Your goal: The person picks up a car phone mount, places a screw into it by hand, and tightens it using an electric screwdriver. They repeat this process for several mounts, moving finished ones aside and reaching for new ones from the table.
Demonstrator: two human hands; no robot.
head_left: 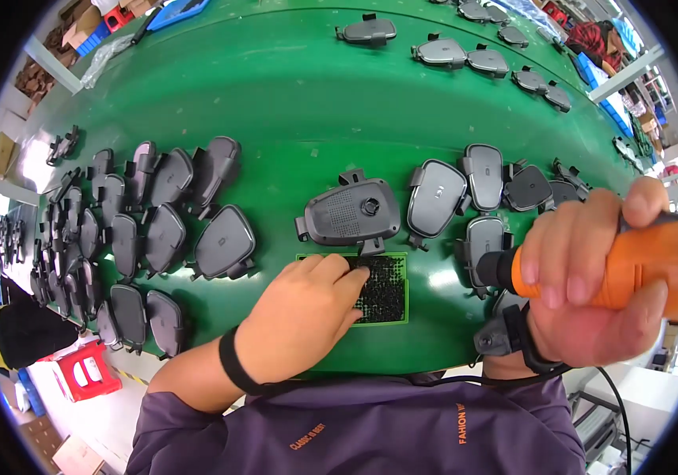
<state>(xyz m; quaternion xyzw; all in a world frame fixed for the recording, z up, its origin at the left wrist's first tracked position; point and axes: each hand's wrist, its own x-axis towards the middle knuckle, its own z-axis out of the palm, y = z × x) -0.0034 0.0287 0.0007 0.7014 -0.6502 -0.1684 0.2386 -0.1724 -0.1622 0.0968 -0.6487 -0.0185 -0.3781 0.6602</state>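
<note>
My right hand (592, 253) is wrapped round an orange electric screwdriver (616, 265), raised over the table's right side; its dark nose points left. My left hand (307, 309) reaches into a shallow bright green tray (407, 297) full of small black pieces (382, 294), too small to name. Its fingers are closed, thumb and forefinger together at the pieces; what they pinch, if anything, is hidden. Just beyond the tray, a dark grey phone holder (347, 212) lies back side up, with a round black socket, a speckle of tiny holes and clamp arms at its edges.
Several phone holders (224, 241) crowd the green table (275, 119) on the left. More phone holders (437, 198) lie right of the middle one, under the screwdriver, and others (442, 52) stand at the far side. A black cable (505, 381) runs along my waist. A red stool (85, 372) stands at lower left.
</note>
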